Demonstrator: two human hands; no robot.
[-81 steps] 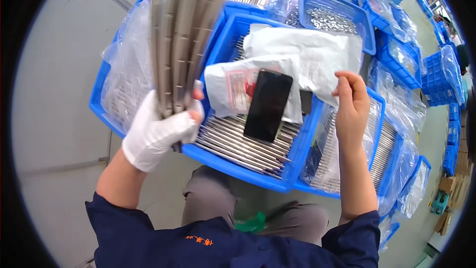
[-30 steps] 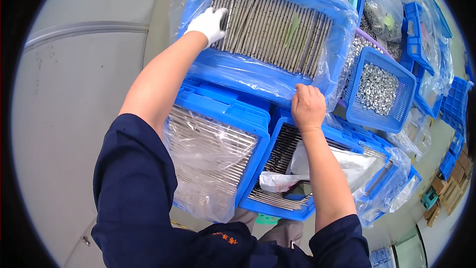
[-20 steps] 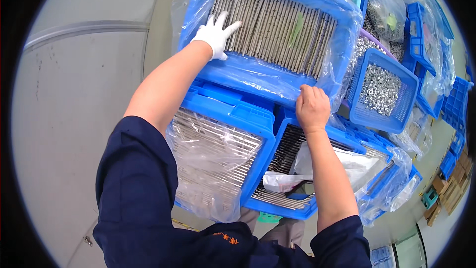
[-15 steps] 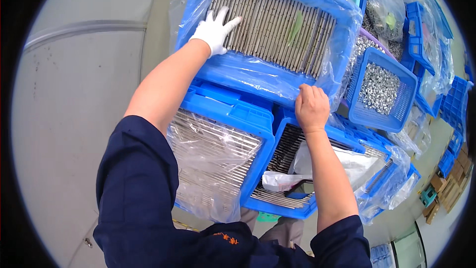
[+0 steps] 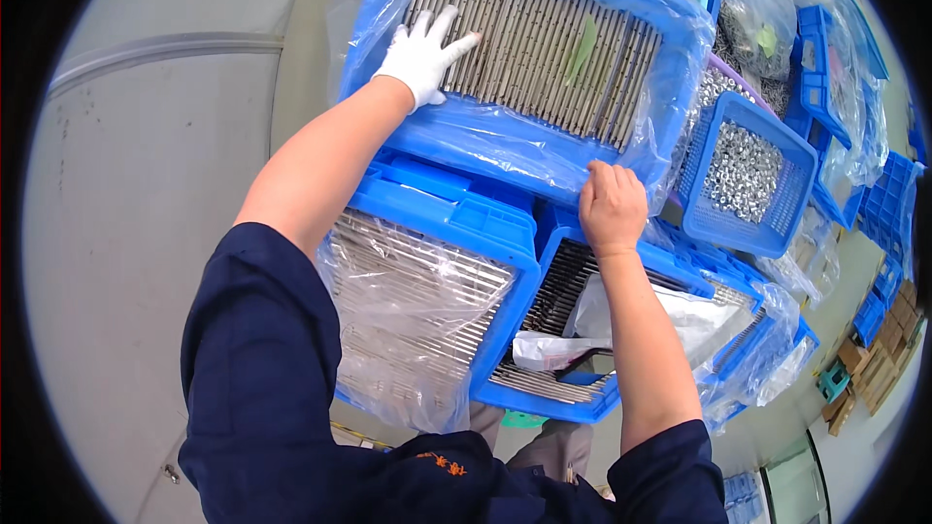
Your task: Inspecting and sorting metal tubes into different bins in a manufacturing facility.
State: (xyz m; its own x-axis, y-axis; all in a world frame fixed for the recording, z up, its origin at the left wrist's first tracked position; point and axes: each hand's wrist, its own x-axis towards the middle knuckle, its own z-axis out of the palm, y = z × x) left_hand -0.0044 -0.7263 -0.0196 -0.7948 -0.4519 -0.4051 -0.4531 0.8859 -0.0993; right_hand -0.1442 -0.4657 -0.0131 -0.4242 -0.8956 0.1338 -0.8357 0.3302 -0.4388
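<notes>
Below lined blue crate (image 5: 466,136), film-covered crate (image 5: 456,223); on lined blue crate's near rim, bare right hand (image 5: 614,209) curled, whether clamped cannot tell; right of crate, basket (image 5: 703,221) of nuts (image 5: 745,173); inside crate, gloved left hand (image 5: 417,58) well apart, spread over left end of metal rods (image 5: 544,49)

Room abv rods (image 5: 529,50), loose film (image 5: 500,141) on nr side

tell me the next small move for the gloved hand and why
Perhaps draw the gloved left hand back from the metal rods: it is spread open over them, not wrapped around any, and they lie in a fairly even row in the plastic-lined blue bin.
</notes>
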